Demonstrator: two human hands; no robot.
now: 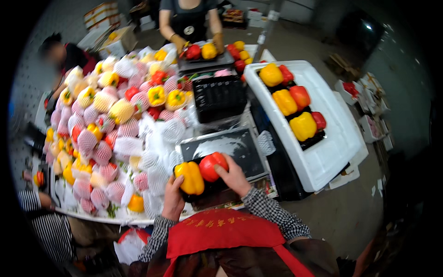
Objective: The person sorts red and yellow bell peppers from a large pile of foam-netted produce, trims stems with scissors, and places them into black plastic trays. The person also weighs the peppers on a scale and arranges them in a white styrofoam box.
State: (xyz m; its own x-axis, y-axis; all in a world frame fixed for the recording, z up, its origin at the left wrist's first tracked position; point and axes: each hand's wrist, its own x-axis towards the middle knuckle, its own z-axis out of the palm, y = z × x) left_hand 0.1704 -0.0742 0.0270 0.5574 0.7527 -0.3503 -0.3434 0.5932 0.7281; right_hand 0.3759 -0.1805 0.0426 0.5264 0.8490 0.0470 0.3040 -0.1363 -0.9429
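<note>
Close in front of me, a small black plastic tray [211, 189] holds a yellow bell pepper [191, 178] and a red bell pepper [211, 166] side by side. My left hand [174, 197] grips the tray's left end, its thumb against the yellow pepper. On the right, my right hand [236, 176] holds the red pepper, thumb on its front and fingers behind it. A dark, metal-framed flat surface [242, 152] lies just beyond. To its right, a white foam box [332, 152] contains several black trays, each with a yellow and a red pepper.
Peppers in foam net sleeves [104, 100] are heaped on the left. Empty black trays [219, 97] sit ahead. Across the table, a gloved person [188, 20] handles a tray of peppers. Other people are at the left edge. A metal post [266, 33] rises near the foam box.
</note>
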